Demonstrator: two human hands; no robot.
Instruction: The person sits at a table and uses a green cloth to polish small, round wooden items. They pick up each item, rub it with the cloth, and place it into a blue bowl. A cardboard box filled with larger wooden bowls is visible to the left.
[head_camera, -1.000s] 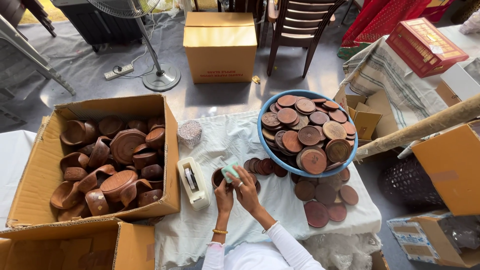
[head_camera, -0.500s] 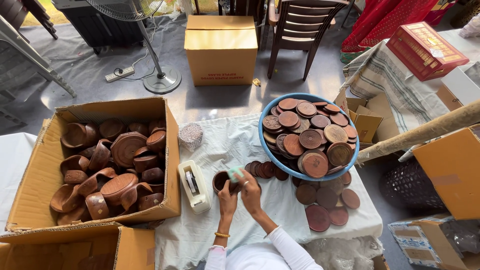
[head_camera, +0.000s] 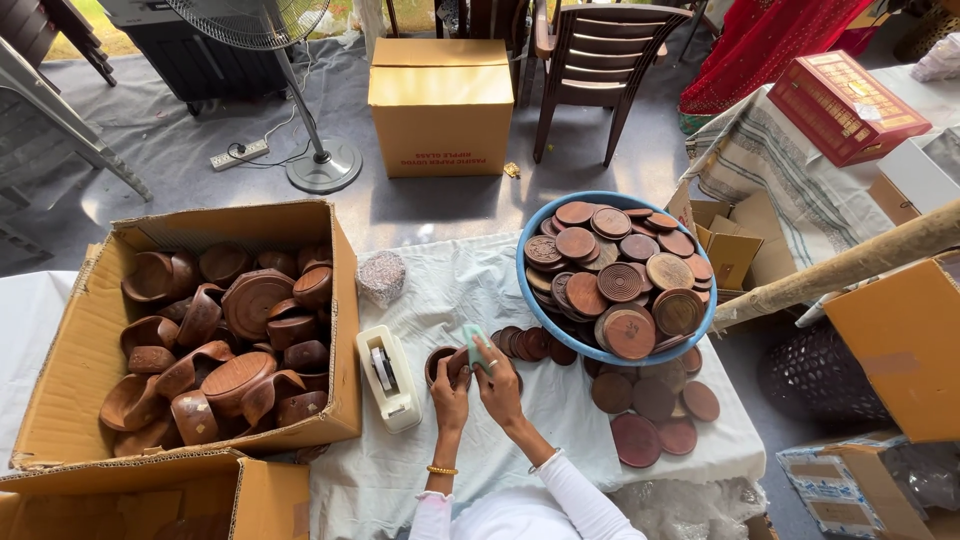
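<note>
— What is in hand?

— A small round dark-brown wooden cup (head_camera: 441, 366), held just above the white-clothed worktop (head_camera: 560, 420), right beside the cream tape dispenser (head_camera: 388, 377). The left hand (head_camera: 450, 385) has its fingers clasped round the cup's side. The right hand (head_camera: 497, 380) presses a small pale-green pad (head_camera: 474, 345) against the cup's rim, fingers pinched on the pad.

— Which step would you call it?

— It looks like wiping or rubbing the cup, one piece at a time. I judge the next move calls for turning the cup in the left hand so the pad reaches the rest of the rim.

— And round the dispenser?

— On its far side from the cup, a big open cardboard box (head_camera: 90, 340) full of brown wooden bowls and holders. Past the cup the other way, a blue round basin (head_camera: 528, 282) heaped with carved wooden discs, with loose dark wooden discs (head_camera: 655, 415) on the cloth under it.

— Anything unclear?

— The cup's inside is in shadow, what the pad is made of I cannot tell, and the person's arms are cut off at the bottom edge.
</note>
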